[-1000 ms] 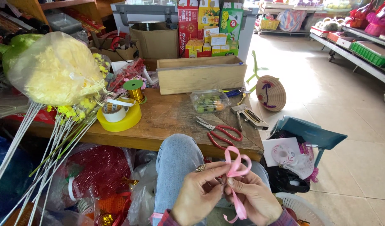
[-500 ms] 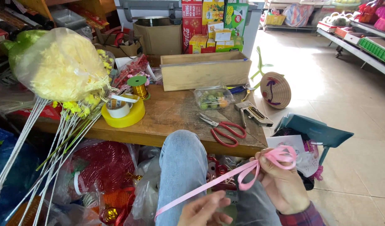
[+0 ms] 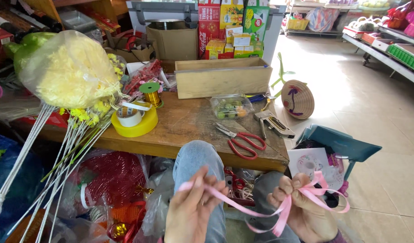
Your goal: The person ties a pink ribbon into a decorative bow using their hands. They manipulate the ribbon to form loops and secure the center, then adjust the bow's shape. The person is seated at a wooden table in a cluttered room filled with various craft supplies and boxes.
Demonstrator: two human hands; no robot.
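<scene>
My right hand pinches a looped pink ribbon bow at its centre, low on the right over my knee. A strand of the same pink ribbon runs left from the bow to my left hand, whose fingers are closed on its end above my other jeans-clad knee. The strand sags slightly between the two hands. A short ribbon tail hangs below the right hand.
A wooden table in front holds red-handled scissors, a stapler, a clear box, yellow tape rolls and a long wooden box. Wrapped yellow flowers lean at left. A teal stool stands right.
The hands were together shaping the bow; now the right hand has moved right with the bow and the left hand has drawn the ribbon strand out to the left.
</scene>
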